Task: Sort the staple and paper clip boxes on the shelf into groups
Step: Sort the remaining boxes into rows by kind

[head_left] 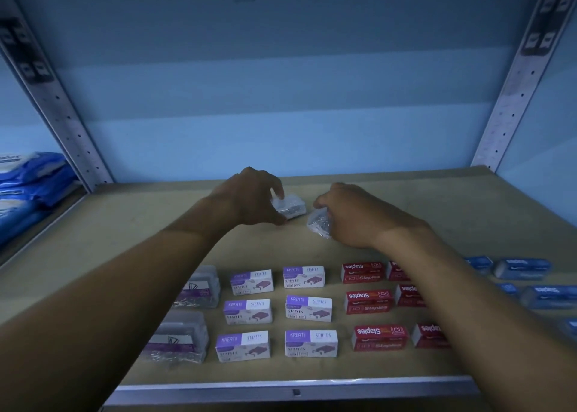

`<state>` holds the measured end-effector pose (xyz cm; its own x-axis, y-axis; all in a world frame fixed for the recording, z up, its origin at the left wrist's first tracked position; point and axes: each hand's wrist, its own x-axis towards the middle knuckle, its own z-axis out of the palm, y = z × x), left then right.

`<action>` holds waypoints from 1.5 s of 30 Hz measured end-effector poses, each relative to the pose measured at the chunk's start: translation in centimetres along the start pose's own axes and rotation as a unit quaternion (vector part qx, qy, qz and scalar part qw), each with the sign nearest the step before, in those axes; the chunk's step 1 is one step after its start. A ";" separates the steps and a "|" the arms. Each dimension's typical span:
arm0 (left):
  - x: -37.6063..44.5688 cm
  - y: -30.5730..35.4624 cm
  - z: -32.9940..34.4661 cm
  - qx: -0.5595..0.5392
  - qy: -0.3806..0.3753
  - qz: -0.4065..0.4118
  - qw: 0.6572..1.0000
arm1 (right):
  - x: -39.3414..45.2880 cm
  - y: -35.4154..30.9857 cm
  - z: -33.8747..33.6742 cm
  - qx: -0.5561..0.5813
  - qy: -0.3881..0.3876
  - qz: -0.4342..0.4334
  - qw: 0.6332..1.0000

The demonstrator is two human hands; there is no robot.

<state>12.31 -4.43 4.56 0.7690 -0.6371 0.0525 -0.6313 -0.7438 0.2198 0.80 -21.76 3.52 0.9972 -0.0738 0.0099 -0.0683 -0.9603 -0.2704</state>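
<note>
My left hand point(254, 197) pinches a small clear box of paper clips point(290, 207) that lies on the shelf near the back. Just to its right, my right hand point(346, 214) grips a second clear paper clip box point(319, 222), tilted on edge. Toward the front stand several white-and-purple staple boxes point(309, 308) in two columns. Red staple boxes point(368, 300) sit to their right, partly hidden by my right forearm. Two clear paper clip boxes with purple labels point(199, 286) lie at the left, half covered by my left forearm. Blue boxes point(523, 268) are at the far right.
The brown shelf board point(437, 199) ends in a metal front lip point(296, 391). Perforated metal uprights point(67, 121) stand at both back corners. Blue and white packets point(28, 186) are stacked on the neighbouring shelf to the left.
</note>
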 end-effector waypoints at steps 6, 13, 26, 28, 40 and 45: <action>-3.6 0.4 -1.6 -0.032 0.000 0.002 0.999 | -0.9 1.8 -0.5 0.021 0.003 -0.009 1.000; -6.7 1.0 -2.0 -0.102 -0.003 -0.009 0.995 | -0.9 2.4 0.4 0.056 -0.046 -0.044 0.996; -8.1 0.3 -0.5 -0.087 -0.002 -0.023 0.996 | -1.5 2.5 -0.9 0.094 0.000 -0.038 0.995; -8.0 0.1 -0.2 -0.091 -0.009 -0.015 0.996 | -1.7 2.5 -1.1 0.131 0.016 -0.030 0.991; -7.2 -0.4 0.6 -0.090 -0.023 -0.021 0.995 | -2.1 3.2 -0.7 0.130 0.022 0.004 0.991; -7.3 -0.1 0.5 -0.100 -0.008 -0.018 0.995 | -2.2 3.5 -0.5 0.114 0.010 0.007 0.993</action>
<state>6.76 0.22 3.66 0.7874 -0.6159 0.0256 -0.5701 -0.7118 0.4104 -1.62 -25.08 3.07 0.9953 -0.0943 0.0232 -0.0715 -0.8735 -0.4815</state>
